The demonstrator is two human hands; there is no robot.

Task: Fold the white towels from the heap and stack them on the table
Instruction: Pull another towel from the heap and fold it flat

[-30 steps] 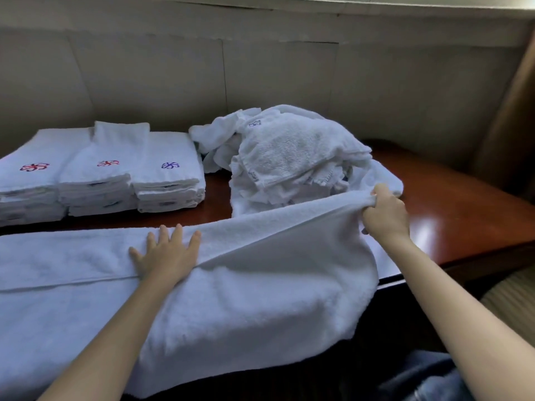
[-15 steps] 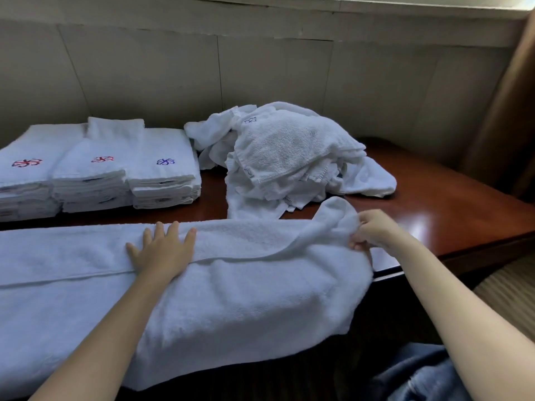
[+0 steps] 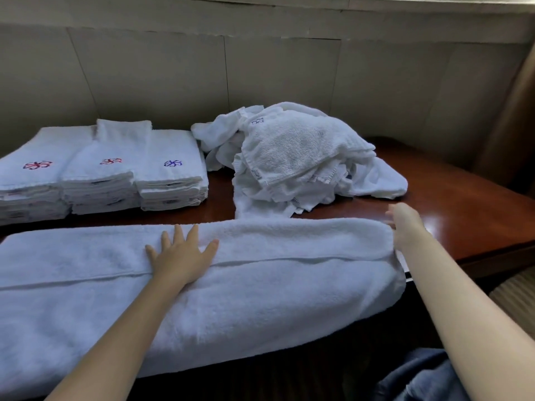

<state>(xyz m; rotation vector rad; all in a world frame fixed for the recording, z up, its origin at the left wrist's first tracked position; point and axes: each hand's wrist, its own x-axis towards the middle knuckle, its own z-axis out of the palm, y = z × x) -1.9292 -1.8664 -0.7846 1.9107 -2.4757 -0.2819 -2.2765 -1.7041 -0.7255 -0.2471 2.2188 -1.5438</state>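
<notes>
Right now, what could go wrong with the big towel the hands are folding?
The big towel hangs over the table edge, so it might slide off toward the lap. The left hand presses flat on only one spot, and the right hand is at the far end with no clear grip, so the fold could spring open. The messy heap sits close behind and could get caught up in it.

The scene is dim and soft-lit, with daylight entering from a bright strip along the top right edge and leaving a pale sheen of glare on the glossy reddish-brown wooden tabletop (image 3: 451,227) near the right hand (image 3: 404,227), which is smeared by motion blur. The wide-angle lens bows the grey panelled wall (image 3: 260,68) and stretches the forearms at the lower edge. The space below the tabletop lies in deep shadow.
</notes>
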